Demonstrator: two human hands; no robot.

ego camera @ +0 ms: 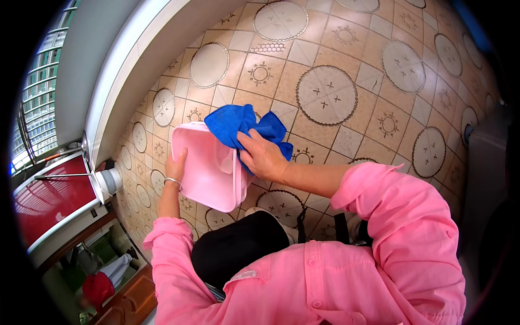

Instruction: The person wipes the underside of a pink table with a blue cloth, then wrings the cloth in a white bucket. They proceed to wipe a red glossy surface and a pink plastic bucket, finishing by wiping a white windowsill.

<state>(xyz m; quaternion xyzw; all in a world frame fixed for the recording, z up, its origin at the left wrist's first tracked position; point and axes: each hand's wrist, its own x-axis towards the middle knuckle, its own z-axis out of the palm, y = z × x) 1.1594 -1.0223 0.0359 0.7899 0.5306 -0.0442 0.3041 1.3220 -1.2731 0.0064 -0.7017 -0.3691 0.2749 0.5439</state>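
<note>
A pink plastic bin (pixel 205 170) is held tilted above the floor, its open mouth turned up towards me. My left hand (pixel 175 166) grips the bin's left wall, thumb inside the rim and fingers out of sight behind it. A bracelet circles that wrist. Bunched in my right hand (pixel 264 156) is a blue cloth (pixel 229 124), which drapes over the upper right corner of the bin's rim. Part of the cloth hangs down the outer right side, where my fingers hide some of it.
Patterned tiles cover the floor (pixel 327 95). A white wall base (pixel 122 65) curves along the left, near a barred window (pixel 42 87). At lower left are a glossy red panel (pixel 57 199) and a person in red (pixel 98 289). Grey furniture (pixel 485 162) stands at right.
</note>
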